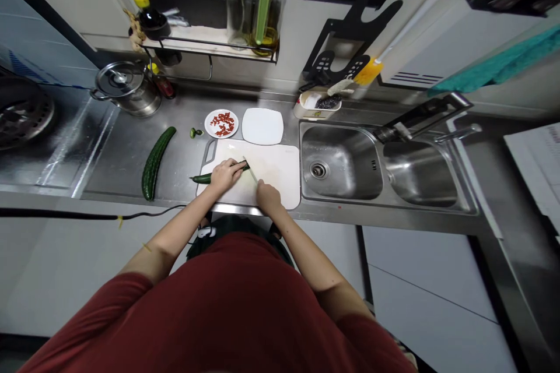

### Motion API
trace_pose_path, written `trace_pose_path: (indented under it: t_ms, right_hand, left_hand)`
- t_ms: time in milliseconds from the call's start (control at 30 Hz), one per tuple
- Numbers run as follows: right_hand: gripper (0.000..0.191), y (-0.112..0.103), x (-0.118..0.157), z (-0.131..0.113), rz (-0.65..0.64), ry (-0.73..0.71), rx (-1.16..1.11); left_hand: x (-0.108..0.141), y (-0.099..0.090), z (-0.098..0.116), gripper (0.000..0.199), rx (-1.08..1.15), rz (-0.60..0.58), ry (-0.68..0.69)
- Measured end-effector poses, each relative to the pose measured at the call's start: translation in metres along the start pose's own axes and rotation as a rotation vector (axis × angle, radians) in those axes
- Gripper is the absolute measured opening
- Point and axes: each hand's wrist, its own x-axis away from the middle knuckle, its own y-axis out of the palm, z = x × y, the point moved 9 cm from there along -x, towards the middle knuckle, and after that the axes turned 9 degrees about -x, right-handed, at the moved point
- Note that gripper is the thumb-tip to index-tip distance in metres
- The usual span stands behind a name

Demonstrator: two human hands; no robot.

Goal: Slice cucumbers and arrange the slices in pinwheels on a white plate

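Observation:
On the white cutting board [280,172] lies a dark green cucumber [202,178], its thin end past the board's left edge. My left hand [225,175] presses on it from above, fingers over its right part. My right hand [268,196] is closed round the handle of a knife [252,172], whose blade meets the cucumber's right end. A second, whole cucumber [157,163] lies on the steel counter to the left. Behind the board are a white plate of chopped red pieces [209,130], a bare white plate [262,126] and small green end pieces [193,133].
A double sink [341,183] adjoins the board on the right, with a faucet [459,133] behind it. A lidded steel pot [140,99] stands at the back left. Above the counter hangs a shelf [196,44] with bottles. A sponge holder [317,112] sits behind the sink.

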Motion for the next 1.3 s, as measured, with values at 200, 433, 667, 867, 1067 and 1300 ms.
trace_pose_path:
  t_ms: [200,433,667,867,1067,1300]
  right_hand:
    - [0.023,0.008,0.012,0.011,-0.021,0.007,0.006]
    - [0.025,-0.005,-0.009,-0.006,-0.018,-0.007,-0.004]
    - [0.026,-0.016,-0.031,-0.021,-0.021,-0.031,-0.047]
    - [0.024,-0.014,-0.027,-0.018,-0.003,-0.035,-0.041]
    - [0.025,-0.005,-0.017,-0.009,-0.025,-0.005,-0.026]
    - [0.024,-0.002,-0.013,-0.005,-0.038,0.006,-0.027]
  left_hand:
    - [0.001,0.0,0.0,0.038,0.015,0.011,0.0]
    - [0.001,-0.001,0.0,0.038,0.007,0.004,-0.01]
    - [0.001,-0.003,-0.001,0.038,0.027,0.0,-0.034]
    - [0.001,-0.005,-0.001,0.038,0.08,-0.016,-0.062]
    - [0.001,-0.005,-0.004,0.039,0.095,-0.053,-0.099]
    - [0.001,-0.002,-0.007,0.042,0.112,-0.073,-0.127]
